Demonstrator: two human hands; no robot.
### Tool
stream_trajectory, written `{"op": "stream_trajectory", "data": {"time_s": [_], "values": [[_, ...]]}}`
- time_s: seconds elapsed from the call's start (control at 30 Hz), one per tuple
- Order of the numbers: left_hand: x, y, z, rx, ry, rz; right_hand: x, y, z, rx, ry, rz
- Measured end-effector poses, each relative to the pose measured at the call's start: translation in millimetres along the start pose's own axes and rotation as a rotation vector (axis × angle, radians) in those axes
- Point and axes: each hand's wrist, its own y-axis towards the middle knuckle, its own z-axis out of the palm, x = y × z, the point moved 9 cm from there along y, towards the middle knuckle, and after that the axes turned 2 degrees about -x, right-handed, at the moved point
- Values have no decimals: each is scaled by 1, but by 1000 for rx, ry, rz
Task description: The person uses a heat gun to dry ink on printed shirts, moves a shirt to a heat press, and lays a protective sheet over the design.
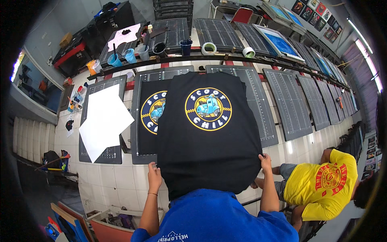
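Note:
A black shirt panel [209, 157] with a round yellow, navy and light-blue scooter print is spread out in front of me. My left hand [155, 176] pinches its left edge, low down near my body. On the opposite edge, my right hand [265, 162] grips the cloth between thumb and fingers. The panel's far end reaches over the grid-marked boards. Partly covered by it, a second black panel [148, 139] with the same print lies flat on a dark board [141, 159].
White sheets [105, 121] lie on the board at left. Cups of ink [115, 60] and tape rolls [209, 49] stand along the far rail. More grid-marked boards [287, 103] run off to the right. A person in a yellow shirt [326, 185] sits at lower right.

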Motion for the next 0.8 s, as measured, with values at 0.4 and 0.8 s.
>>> {"op": "stream_trajectory", "data": {"time_s": [0.4,0.8], "values": [[-128,141,19,-105,75,367,226,127,74,-118,-231,-460],[-219,407,115,-220,352,207,367,326,205,-59,-577,-457]]}}
